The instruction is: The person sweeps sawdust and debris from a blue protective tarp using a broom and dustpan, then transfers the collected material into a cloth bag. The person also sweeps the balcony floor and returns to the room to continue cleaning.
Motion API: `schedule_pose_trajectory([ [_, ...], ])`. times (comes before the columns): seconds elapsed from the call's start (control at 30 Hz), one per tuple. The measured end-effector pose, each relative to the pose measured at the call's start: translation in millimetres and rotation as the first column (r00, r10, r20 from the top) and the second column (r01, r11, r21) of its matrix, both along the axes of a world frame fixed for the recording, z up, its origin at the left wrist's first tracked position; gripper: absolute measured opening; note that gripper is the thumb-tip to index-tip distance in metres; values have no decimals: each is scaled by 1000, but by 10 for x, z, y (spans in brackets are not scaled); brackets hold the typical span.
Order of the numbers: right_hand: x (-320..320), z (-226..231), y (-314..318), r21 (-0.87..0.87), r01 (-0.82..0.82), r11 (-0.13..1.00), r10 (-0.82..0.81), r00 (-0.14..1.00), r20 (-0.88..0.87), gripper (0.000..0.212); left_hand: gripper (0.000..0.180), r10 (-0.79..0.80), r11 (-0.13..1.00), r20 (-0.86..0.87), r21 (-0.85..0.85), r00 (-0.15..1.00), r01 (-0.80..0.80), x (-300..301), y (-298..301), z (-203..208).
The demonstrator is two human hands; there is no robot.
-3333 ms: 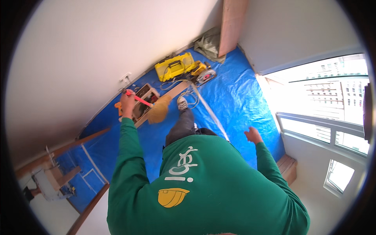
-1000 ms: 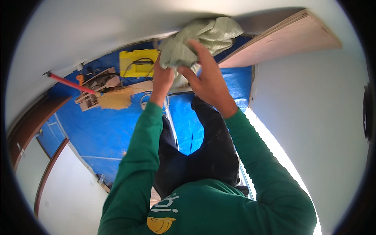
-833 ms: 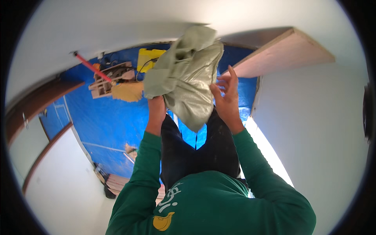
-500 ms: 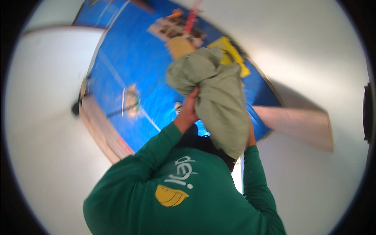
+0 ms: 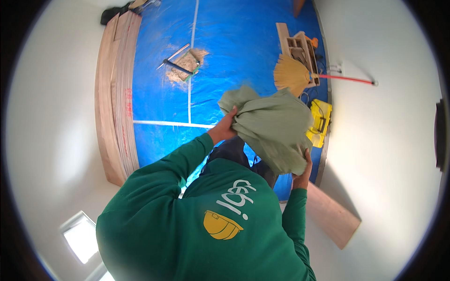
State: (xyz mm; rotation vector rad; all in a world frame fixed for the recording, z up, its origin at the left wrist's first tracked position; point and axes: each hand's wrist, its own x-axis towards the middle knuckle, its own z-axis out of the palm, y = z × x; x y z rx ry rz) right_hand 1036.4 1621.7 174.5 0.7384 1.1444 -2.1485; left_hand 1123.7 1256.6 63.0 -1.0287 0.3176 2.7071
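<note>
A dull olive-green sack (image 5: 276,119) is held up in front of my body, puffed out and creased. My left hand (image 5: 224,127) is closed round its gathered neck at the left, with a loose flap of the sack spreading beyond the grip. At the sack's lower right corner, my right hand (image 5: 302,171) grips the edge, the thumb and fingers partly hidden by the fabric. What the sack holds, if anything, cannot be seen.
Blue sheeting (image 5: 164,100) covers the floor. A dustpan (image 5: 180,67) lies on a sawdust pile (image 5: 199,56). Right: a broom (image 5: 291,75), a wooden tool tray (image 5: 300,47), a yellow case (image 5: 321,122) and a leaning board (image 5: 333,215). Stacked planks (image 5: 117,93) line the left wall.
My view has swung round, so the planks now run upright at the left. The sack has tilted from nearly upright to more sideways and spread wider. Both hands keep their hold.
</note>
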Motion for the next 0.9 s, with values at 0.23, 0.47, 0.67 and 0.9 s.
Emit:
schedule_pose_trajectory([
  [0.23, -304, 608, -1721, 50, -377, 925, 379, 907, -183, 46, 86, 374, 221, 562, -826, 738, 518, 1435, -1362, -72],
  [0.47, 186, 485, -2419, -167, -707, 687, 672, 705, -226, 38, 74, -158, 581, -41, -812, 987, 60, 1066, -441, 1688],
  [0.67, 623, 568, -2280, -328, -748, 577, 714, 657, -242, 37, 85, -134, 246, 106, -960, 985, 137, 1149, 274, 1718],
  [0.9, 570, 876, -2209, -357, -795, 490, 757, 591, -278, 40, 51, -220, -212, 240, -958, 945, 194, 1656, 28, 1286],
])
